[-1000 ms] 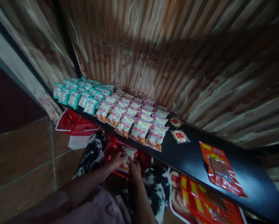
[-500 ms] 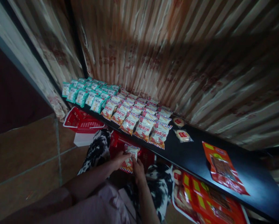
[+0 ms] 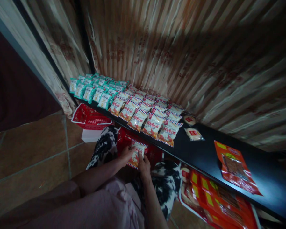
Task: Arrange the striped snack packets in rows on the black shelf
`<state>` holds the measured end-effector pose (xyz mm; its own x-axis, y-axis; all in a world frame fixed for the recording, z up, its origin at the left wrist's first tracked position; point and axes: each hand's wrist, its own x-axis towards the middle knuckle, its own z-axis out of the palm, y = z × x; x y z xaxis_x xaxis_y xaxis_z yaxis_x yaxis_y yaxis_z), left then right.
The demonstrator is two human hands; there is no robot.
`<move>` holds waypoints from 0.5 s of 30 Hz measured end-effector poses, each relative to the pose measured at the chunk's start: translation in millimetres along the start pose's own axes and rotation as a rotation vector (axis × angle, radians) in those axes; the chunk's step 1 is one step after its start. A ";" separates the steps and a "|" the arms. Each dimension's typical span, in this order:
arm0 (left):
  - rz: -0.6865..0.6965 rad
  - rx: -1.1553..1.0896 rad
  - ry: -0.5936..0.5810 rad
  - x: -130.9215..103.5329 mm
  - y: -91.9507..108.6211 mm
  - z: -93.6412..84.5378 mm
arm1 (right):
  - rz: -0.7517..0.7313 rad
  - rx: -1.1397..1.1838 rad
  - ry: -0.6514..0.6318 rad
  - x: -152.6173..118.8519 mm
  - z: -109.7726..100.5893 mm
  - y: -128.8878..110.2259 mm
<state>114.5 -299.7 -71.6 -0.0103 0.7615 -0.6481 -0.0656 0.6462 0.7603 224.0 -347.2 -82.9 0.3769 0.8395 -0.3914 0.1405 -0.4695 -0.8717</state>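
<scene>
Between my knees I hold a white and orange snack bag [image 3: 135,156] with striped edges, over a red basket [image 3: 154,156]. My left hand [image 3: 126,155] grips its left side; my right hand [image 3: 144,164] grips its right side, thumb on the front. Just beyond, on a black shelf [image 3: 202,152], stand rows of matching snack bags [image 3: 153,125]. Rows of teal and white snack bags [image 3: 98,94] stand to their left. The fingers behind the held bag are hidden.
Another red basket [image 3: 91,119] sits at the left, above a white box [image 3: 92,135]. Two round packaged items [image 3: 193,134] and a red-orange packet [image 3: 236,167] lie on the shelf. A basket of red-orange packets [image 3: 219,203] is below right. A striped curtain [image 3: 169,47] hangs behind.
The view has shifted, so the shelf and baskets appear slightly further right and higher or lower by small amounts. Both hands still hold the same snack bag.
</scene>
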 end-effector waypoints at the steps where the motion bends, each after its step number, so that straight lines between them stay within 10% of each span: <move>1: -0.004 0.014 0.011 0.5 -0.4 -0.3 | 0.011 0.000 -0.012 -0.5 -0.1 1.2; 15: -0.139 -0.087 -0.151 -5.9 5.7 1.1 | 0.041 0.080 -0.031 -12.0 -6.3 -1.4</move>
<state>115.3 -300.4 -63.4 0.1535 0.6687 -0.7276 -0.1416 0.7436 0.6535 225.1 -358.3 -75.1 0.3518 0.8290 -0.4348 0.0515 -0.4809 -0.8753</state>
